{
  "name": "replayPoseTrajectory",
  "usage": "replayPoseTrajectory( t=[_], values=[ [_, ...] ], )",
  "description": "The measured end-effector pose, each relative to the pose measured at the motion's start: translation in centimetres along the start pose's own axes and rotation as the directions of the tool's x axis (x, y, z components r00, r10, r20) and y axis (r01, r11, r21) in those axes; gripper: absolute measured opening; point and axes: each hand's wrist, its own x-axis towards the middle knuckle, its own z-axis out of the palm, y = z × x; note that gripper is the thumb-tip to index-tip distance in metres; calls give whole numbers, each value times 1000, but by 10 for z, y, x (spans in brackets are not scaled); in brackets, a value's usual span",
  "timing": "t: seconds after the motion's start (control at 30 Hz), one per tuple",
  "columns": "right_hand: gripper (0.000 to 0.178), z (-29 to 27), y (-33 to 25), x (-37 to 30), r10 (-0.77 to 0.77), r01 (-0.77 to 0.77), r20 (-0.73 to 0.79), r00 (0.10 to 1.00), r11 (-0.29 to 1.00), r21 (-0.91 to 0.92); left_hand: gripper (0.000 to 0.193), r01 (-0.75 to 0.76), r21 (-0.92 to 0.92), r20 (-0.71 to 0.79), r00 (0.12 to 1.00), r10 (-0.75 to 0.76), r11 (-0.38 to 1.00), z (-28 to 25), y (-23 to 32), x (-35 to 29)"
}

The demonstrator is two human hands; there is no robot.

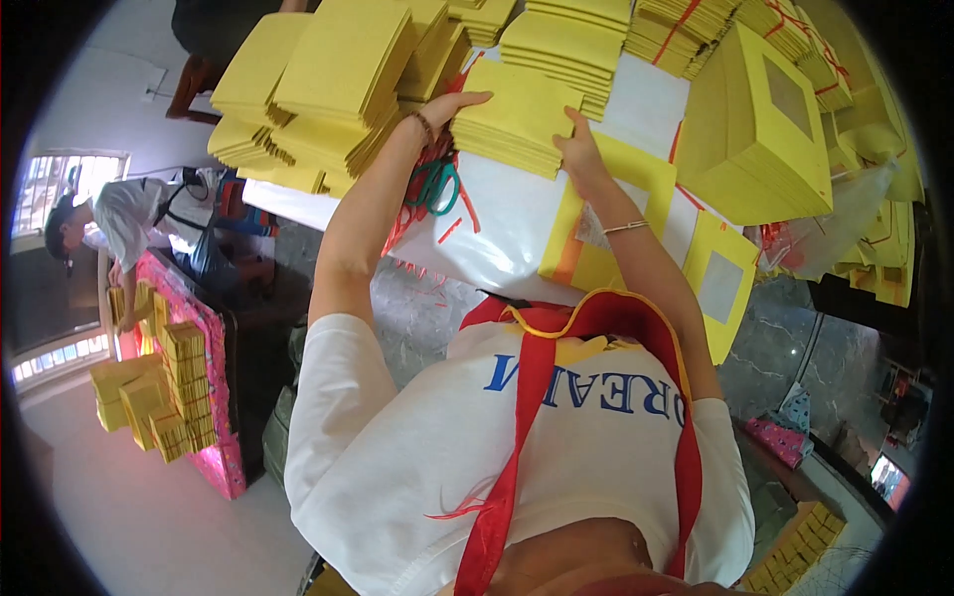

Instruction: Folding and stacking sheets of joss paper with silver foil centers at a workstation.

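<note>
The left hand (452,106) and the right hand (582,154) are standing apart, gripping opposite sides of one stack of yellow paper pieces (517,114), which is lying between them. Green-handled scissors (428,187) are resting nearer the left hand, just below it.
</note>
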Motion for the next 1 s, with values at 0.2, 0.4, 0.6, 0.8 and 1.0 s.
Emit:
replayPoseTrajectory(
  t=[0.2,0.4,0.6,0.8,1.0],
  values=[
    [55,-6,8,-6,-51,54,35,998,995,-88,47,-115,-60,69,990,119,992,11,0,-4],
    [55,-14,13,-2,-97,99,64,993,995,-21,47,-221,-15,-16,975,221,975,28,3,-15],
    [63,7,-38,-42,-32,-8,125,992,950,311,53,-218,-35,-117,970,212,975,5,0,-33],
    [96,9,-51,-49,-58,35,62,996,944,329,54,-403,-121,-17,915,404,907,14,12,-62],
    [105,4,-62,-75,-151,84,126,981,901,425,55,-520,-159,68,842,535,839,30,-1,-83]
  ],
)
